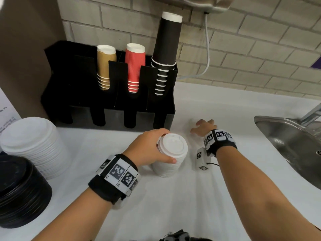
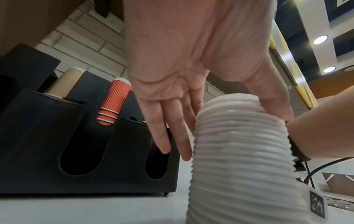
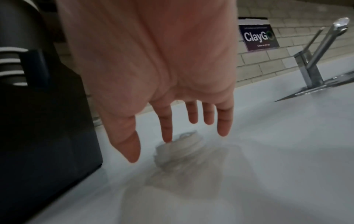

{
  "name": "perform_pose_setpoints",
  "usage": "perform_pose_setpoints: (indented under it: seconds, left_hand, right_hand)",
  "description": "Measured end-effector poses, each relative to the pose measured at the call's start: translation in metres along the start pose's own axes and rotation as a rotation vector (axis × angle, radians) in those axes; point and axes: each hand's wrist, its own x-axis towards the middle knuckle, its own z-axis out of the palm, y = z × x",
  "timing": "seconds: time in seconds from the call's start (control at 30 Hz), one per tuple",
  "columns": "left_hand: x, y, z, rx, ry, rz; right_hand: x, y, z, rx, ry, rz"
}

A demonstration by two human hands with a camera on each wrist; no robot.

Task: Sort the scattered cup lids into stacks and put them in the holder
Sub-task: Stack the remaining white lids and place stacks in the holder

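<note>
A tall stack of small white lids (image 1: 171,153) stands on the counter's middle. My left hand (image 1: 167,146) grips its top, thumb in front and fingers behind; in the left wrist view the ribbed stack (image 2: 237,151) fills the right side. My right hand (image 1: 199,126) reaches forward, fingers straight, just right of the black holder (image 1: 111,108). In the right wrist view its index fingertip (image 3: 167,139) touches a blurred small white lid (image 3: 178,150) lying on the counter. The holder's front slots (image 2: 80,151) look dark and hollow.
The holder's back row carries brown (image 1: 105,66), red (image 1: 135,66) and black (image 1: 165,54) cup stacks. At the left stand a wide white lid stack (image 1: 33,145) and a black lid stack (image 1: 20,188). A steel sink (image 1: 286,145) and tap (image 3: 318,60) lie to the right.
</note>
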Motion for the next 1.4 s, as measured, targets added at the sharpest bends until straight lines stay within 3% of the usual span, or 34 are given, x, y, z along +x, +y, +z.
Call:
perform_pose_setpoints:
  seconds: [0.13, 0.27, 0.33, 0.4, 0.47, 0.53, 0.63, 0.7, 1.4]
  left_hand:
    - [0.000, -0.001, 0.000, 0.007, -0.004, -0.013]
    - [0.000, 0.001, -0.001, 0.000, -0.004, -0.006]
    - [-0.001, 0.001, 0.000, 0.004, 0.003, -0.006]
    - [-0.002, 0.002, 0.001, 0.010, 0.018, 0.001]
    - [-0.004, 0.002, 0.003, 0.022, 0.035, 0.014]
    - [-0.006, 0.003, 0.005, 0.021, 0.047, 0.023]
    - [-0.009, 0.003, 0.006, 0.008, 0.064, 0.033]
    - [-0.010, 0.003, 0.008, 0.016, 0.086, 0.036]
    - [-0.013, 0.003, 0.013, -0.061, 0.126, 0.001]
  right_hand:
    - [0.012, 0.000, 0.001, -0.173, 0.017, -0.073]
    - [0.008, 0.005, -0.001, -0.072, 0.012, -0.137]
    - [-0.002, 0.009, -0.007, 0.142, 0.053, -0.113]
    - [-0.021, 0.009, -0.018, 0.511, 0.072, -0.152]
    - [-0.049, 0.007, -0.027, 0.813, 0.052, -0.286]
    - [-0.083, 0.006, -0.032, 0.898, 0.015, -0.465]
    - [-0.124, 0.005, -0.027, 0.845, 0.007, -0.662]
    - [-0.141, 0.003, -0.020, 0.789, 0.011, -0.702]
    - [-0.157, -0.024, -0.019, 0.350, 0.037, -0.728]
